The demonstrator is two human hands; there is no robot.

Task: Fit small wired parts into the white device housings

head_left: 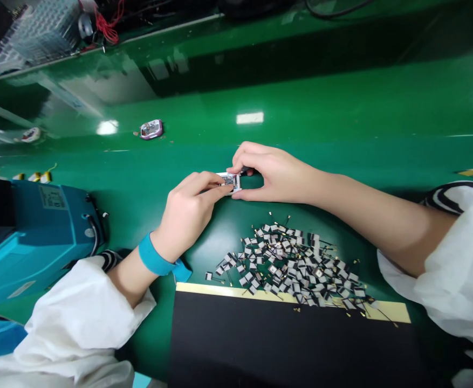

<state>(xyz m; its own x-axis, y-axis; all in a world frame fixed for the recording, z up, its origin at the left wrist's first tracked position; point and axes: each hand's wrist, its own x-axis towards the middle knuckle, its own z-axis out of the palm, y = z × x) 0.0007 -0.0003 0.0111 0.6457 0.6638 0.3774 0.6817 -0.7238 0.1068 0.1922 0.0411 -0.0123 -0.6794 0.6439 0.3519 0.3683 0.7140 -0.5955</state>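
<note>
Far left of frame, a teal-blue plastic machine housing [38,242] sits on the glossy green workbench [341,108], with a few small yellow-and-black parts [36,177] just above it and tangled red wires [105,27] at upper left, beyond the bench. Lower left, a white left sleeve [78,318] leads to a teal wrist strap [155,256] and the left hand [187,213], its fingers and thumb closed in a narrow pinch on the left side of a small white-framed circuit board [230,181] at frame centre. A small purple-rimmed electronic module [151,129] lies above, well apart from the hands. Just below the board is a loose heap of flat black-and-white patches with thin wire leads [288,264], spilling onto a yellow strip [293,296] along the top of a black mat [285,339] at bottom centre. From the right, past a white right sleeve [442,280], the right hand [274,175] also grips the board in a narrow pinch, holding its right side.
</note>
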